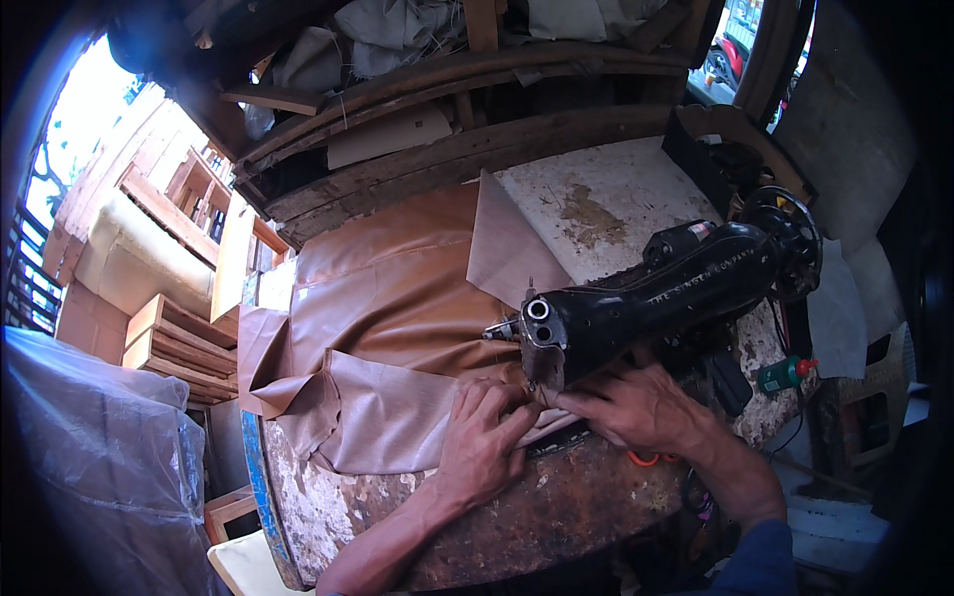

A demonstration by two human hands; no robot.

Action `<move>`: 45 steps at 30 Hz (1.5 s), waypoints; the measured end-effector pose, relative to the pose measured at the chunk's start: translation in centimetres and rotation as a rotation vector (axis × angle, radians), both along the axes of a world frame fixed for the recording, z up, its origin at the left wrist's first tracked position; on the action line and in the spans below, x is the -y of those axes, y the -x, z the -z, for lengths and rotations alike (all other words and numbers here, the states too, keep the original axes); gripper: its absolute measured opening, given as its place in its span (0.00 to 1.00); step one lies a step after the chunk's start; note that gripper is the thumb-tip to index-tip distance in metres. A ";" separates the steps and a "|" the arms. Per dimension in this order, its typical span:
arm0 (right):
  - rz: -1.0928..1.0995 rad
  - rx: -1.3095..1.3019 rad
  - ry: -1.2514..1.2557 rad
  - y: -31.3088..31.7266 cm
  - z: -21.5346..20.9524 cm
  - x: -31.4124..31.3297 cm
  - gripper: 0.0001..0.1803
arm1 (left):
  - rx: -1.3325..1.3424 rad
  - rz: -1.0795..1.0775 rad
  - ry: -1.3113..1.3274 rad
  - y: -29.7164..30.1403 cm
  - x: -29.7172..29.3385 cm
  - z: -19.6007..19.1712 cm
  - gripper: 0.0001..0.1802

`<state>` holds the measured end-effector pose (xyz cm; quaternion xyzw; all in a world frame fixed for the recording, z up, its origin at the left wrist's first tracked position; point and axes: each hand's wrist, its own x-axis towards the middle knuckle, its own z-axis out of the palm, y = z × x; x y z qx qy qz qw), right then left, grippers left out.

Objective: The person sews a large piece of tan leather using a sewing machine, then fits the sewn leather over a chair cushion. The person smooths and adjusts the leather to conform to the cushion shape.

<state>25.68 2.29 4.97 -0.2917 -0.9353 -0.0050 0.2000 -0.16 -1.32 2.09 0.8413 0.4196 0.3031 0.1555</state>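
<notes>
A black sewing machine (686,278) stands on the worn table, its needle end pointing left. A large sheet of brown leatherette (388,263) spreads to the left of it, with its pale backing (388,412) turned up along the near side. The fingers of my left hand (484,432) are curled closed on the folded edge, just left of the needle. From the right, my right hand (636,402) reaches under the machine's arm and grips the same edge beside the presser foot; some of its fingertips are hidden by the machine. The stitching point is mostly covered.
Orange scissor handles (646,459) show below my right wrist. A green bottle with a red cap (783,375) lies right of the machine. A dark open box (740,139) sits at the back right. Wooden frames (174,353) and plastic-covered material (109,447) stand left of the table.
</notes>
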 end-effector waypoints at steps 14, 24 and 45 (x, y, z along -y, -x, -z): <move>0.024 -0.379 0.081 1.3 -0.4 0.1 0.22 | 0.112 -0.080 0.087 -1.0 -0.3 -0.7 0.18; 0.035 -0.366 0.318 0.3 -0.6 0.2 0.21 | 0.117 -0.021 0.252 0.1 -1.5 -0.1 0.22; -0.192 0.109 0.148 -0.2 1.1 1.2 0.11 | -0.384 0.174 -0.071 2.1 2.5 -0.3 0.28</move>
